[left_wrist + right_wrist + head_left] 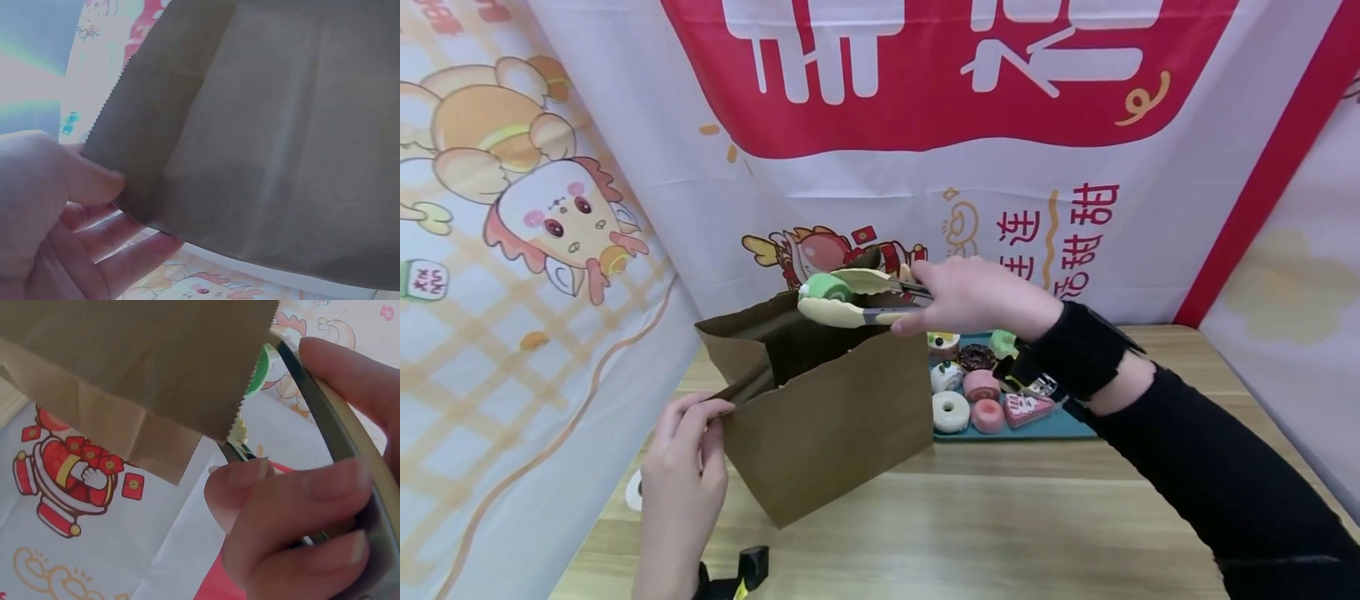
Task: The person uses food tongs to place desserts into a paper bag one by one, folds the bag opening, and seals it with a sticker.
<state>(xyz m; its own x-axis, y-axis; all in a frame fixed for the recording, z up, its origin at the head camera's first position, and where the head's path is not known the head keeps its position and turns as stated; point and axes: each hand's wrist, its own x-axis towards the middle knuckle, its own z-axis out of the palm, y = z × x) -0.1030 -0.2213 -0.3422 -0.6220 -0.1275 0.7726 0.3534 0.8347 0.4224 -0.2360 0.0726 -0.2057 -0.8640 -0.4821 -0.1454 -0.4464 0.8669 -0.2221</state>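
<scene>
My right hand (966, 296) holds a pair of tongs (880, 315) with cream tips and metal arms. Between the tips is a green cake roll (826, 287), above the mouth of a brown paper bag (850, 425). The bag stands upright with its top spread. At its near left corner, my left hand (688, 450) pinches the rim between thumb and fingers. In the left wrist view the thumb lies against the bag's side (250, 137) near its zigzag edge. From the right wrist, the bag's edge (237, 412) hides most of the green roll.
Behind and right of the bag lies a blue tray (1067, 427) of toy sweets, including a white donut (951, 412), a chocolate donut (977, 357) and a pink cake slice (1027, 408). A white round thing (634, 492) shows behind the left wrist. Printed cloth walls (925, 192) enclose the wooden table (1000, 525).
</scene>
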